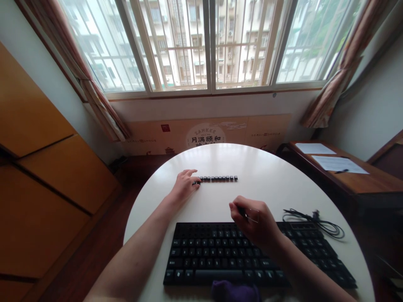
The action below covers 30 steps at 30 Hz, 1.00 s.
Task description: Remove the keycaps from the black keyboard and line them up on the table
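Observation:
My left hand (184,183) is at the left end of a row of small black keycaps (218,178) on the white round table. Its thumb and a finger close on a keycap (196,182) there, while the other fingers stretch above it. My right hand (252,216) is curled over the upper part of a black keyboard (214,263). In its fist is a keycap puller (242,211) with a dark handle and thin wire loops, partly hidden by the fingers. Dark bare key positions show along the keyboard's upper left row.
A coiled black cable (330,228) lies at the keyboard's upper right. A purple cloth (235,291) sits at its front edge. On the right, a wooden side table (355,182) bears paper sheets (340,164) and a pen (341,171). Wooden cabinets (40,218) stand at left.

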Each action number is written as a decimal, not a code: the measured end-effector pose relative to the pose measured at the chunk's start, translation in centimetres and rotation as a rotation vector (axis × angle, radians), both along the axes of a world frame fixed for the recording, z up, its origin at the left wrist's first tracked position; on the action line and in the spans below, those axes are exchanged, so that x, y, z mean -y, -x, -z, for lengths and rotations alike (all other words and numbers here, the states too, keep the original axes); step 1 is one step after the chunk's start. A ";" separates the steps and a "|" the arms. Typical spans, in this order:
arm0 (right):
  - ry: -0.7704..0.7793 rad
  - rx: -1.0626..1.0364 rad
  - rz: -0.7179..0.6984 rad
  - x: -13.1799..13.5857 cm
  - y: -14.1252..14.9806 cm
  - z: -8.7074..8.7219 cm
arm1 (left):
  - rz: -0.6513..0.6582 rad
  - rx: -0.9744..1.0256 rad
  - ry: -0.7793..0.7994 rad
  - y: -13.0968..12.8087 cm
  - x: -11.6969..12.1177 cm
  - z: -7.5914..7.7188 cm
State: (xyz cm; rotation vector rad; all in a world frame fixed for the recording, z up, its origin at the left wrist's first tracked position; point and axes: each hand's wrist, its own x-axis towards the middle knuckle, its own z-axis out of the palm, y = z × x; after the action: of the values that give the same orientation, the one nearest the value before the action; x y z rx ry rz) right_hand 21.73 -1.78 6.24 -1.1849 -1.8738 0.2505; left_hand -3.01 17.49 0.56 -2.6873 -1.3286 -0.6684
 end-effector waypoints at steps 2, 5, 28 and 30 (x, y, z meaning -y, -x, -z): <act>0.002 -0.003 -0.005 0.1 0.0 0.0 | -0.003 0.016 0.003 0.0 0.0 0.1; 0.004 -0.007 -0.014 0.1 0.1 -0.1 | -0.005 0.028 0.012 0.1 0.1 0.1; 0.501 -0.206 -0.198 -0.7 2.9 4.1 | 0.369 -0.270 0.151 -6.0 6.9 -1.8; 0.534 -0.229 -0.197 -0.9 3.0 4.5 | 0.399 -0.289 0.170 -6.2 6.8 -1.1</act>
State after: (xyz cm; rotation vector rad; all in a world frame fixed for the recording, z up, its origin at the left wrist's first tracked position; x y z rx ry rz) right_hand 18.72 -0.89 1.76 -1.2468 -1.7691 1.0037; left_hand 3.22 10.64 1.71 -3.0697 -0.8233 -0.1771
